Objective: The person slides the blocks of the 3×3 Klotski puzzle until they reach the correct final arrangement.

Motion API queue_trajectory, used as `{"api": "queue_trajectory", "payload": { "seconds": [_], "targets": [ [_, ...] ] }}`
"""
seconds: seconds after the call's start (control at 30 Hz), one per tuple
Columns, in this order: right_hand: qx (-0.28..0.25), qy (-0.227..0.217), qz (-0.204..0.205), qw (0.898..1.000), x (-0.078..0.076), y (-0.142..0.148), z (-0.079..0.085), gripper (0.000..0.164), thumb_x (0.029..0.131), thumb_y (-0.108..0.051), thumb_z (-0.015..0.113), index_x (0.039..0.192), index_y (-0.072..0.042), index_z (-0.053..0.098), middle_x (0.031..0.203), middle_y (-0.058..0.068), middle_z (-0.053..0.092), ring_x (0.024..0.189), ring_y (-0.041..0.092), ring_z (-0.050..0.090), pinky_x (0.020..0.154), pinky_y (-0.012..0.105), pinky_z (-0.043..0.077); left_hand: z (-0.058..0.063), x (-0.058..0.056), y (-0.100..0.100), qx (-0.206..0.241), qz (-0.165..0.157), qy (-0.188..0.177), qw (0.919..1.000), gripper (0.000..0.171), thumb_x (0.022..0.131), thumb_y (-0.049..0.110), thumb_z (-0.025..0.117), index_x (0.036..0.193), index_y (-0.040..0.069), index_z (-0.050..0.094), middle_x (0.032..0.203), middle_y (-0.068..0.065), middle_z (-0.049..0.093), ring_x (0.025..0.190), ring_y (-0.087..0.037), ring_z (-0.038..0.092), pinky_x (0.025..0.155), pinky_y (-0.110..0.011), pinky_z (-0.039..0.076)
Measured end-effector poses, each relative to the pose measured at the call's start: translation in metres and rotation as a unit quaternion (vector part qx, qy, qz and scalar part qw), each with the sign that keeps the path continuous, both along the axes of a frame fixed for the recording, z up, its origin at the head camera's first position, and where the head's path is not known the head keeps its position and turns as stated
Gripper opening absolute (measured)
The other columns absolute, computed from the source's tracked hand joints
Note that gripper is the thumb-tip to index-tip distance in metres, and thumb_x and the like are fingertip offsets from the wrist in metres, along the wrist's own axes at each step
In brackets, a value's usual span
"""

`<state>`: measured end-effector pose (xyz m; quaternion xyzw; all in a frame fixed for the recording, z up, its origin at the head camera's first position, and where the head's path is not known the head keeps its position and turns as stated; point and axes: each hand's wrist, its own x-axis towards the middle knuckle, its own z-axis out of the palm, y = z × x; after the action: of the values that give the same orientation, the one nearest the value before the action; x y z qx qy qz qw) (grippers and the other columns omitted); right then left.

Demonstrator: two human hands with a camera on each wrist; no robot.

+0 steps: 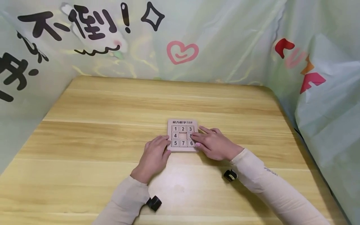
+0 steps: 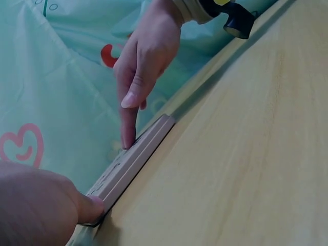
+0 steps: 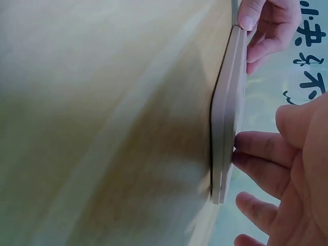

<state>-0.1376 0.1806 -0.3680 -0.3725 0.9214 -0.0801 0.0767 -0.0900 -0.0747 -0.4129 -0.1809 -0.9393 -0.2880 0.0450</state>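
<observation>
A pale pink number sliding puzzle [image 1: 183, 150] lies flat on the wooden table. Its tiles read 1, 2, 3 on top, 4, a gap and 8 in the middle, and 5, 7, 6 below. My left hand [image 1: 153, 156] holds the puzzle at its lower left corner, the thumb on the near edge in the left wrist view. From the right, my right hand [image 1: 216, 145] touches the 8 tile [image 1: 190, 136] with extended fingertips. Seen from the right wrist, two fingers [image 3: 261, 148] meet the puzzle's face while the others stay apart from it.
The wooden table [image 1: 112, 103] stretches around the puzzle on every side. Printed curtains [image 1: 225, 37] hang along its back and sides. Both wrists wear a small black camera, one by the left sleeve [image 1: 121, 198] and one by the right sleeve [image 1: 270, 184].
</observation>
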Motion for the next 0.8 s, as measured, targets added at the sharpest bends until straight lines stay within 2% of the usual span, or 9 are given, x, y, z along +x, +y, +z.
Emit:
{"api": "queue_trajectory", "payload": {
  "seconds": [0.33, 0.63, 0.8],
  "targets": [
    [-0.003, 0.014, 0.011, 1.0, -0.002, -0.004, -0.003, 0.042, 0.101, -0.029, 0.048, 0.137, -0.008, 0.056, 0.141, 0.005, 0.053, 0.138, 0.035, 0.033, 0.101, 0.059, 0.034, 0.001, -0.001, 0.003, 0.012, 0.004, 0.001, 0.9999, 0.029, 0.09, 0.016, 0.068, 0.116, 0.002, 0.065, 0.135, -0.011, 0.057, 0.128, -0.031, 0.047, 0.102, -0.052, 0.035],
    [-0.007, 0.001, 0.021, 1.0, -0.004, -0.017, -0.002, 0.042, 0.102, -0.029, 0.046, 0.137, -0.008, 0.055, 0.141, 0.006, 0.052, 0.139, 0.035, 0.032, 0.102, 0.058, 0.033, -0.001, -0.004, 0.005, 0.015, -0.002, 0.008, 0.9998, 0.033, 0.091, 0.017, 0.068, 0.118, -0.001, 0.064, 0.132, -0.014, 0.057, 0.125, -0.033, 0.049, 0.103, -0.051, 0.036],
    [-0.009, -0.001, 0.022, 1.0, -0.005, -0.022, -0.004, 0.042, 0.102, -0.029, 0.046, 0.137, -0.008, 0.056, 0.141, 0.006, 0.052, 0.138, 0.036, 0.033, 0.103, 0.058, 0.032, -0.001, -0.005, 0.005, 0.02, -0.002, -0.003, 0.9998, 0.033, 0.091, 0.015, 0.067, 0.118, -0.003, 0.062, 0.137, -0.017, 0.052, 0.128, -0.035, 0.046, 0.105, -0.052, 0.035]
  ]
}}
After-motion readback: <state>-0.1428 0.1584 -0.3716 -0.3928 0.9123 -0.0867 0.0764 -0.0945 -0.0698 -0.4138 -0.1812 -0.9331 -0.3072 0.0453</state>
